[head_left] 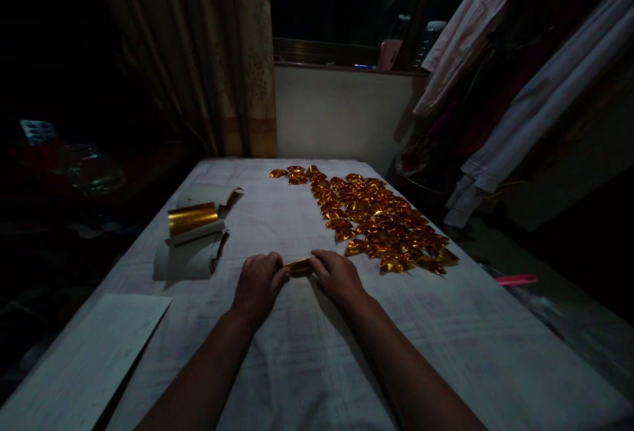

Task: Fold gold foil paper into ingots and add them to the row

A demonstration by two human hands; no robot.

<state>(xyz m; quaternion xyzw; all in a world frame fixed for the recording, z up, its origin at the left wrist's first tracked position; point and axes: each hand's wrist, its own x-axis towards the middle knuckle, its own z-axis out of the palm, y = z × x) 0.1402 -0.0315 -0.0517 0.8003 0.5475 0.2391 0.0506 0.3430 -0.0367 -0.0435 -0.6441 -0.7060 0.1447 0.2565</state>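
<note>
Between my two hands is a small piece of gold foil paper [300,267], rolled or folded into a narrow strip. My left hand [258,280] pinches its left end between thumb and fingers. At the other end, my right hand [337,274] grips it the same way. Close to the right hand lies a large spread of folded gold foil pieces [381,216], shiny and pointed at the ends. To the left of my hands are curled sheets of pale-backed paper [184,261], and a sheet with its gold face showing [192,220] lies among them.
A plaid cloth covers the table [267,220]. A flat pale board or sheet [89,358] lies at the near left. Behind the table hang a curtain [247,74] and a window sill with a pink object [389,55]. Clothes [515,127] hang at the right, above a pink handle [516,280].
</note>
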